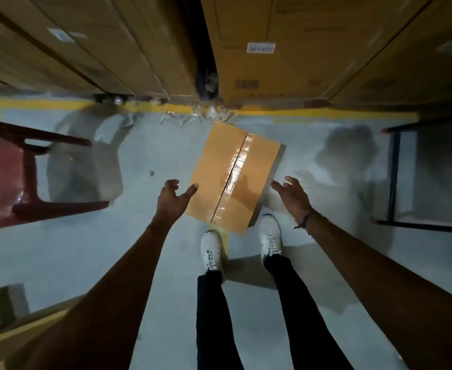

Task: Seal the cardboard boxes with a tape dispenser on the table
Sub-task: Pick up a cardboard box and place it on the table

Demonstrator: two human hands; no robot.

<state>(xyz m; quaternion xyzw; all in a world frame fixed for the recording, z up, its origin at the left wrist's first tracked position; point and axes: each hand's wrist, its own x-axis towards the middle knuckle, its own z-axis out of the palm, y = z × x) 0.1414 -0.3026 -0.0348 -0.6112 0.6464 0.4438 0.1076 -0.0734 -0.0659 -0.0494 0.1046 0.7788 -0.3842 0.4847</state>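
A flat brown cardboard box [234, 174] lies on the grey floor in front of my feet, with a strip of clear tape running along its centre seam. My left hand [172, 197] hovers at the box's left edge, fingers spread and holding nothing. My right hand [291, 193] hangs just off the box's right edge, fingers relaxed and empty. Neither hand plainly touches the box. No tape dispenser is in view.
Tall stacked cartons [259, 49] stand behind a yellow floor line [326, 113]. A red plastic chair [19, 174] lies at the left, a dark metal table frame [395, 177] at the right. Crumpled clear tape scraps [192, 116] litter the floor beyond the box. My white shoes [211, 249] stand close.
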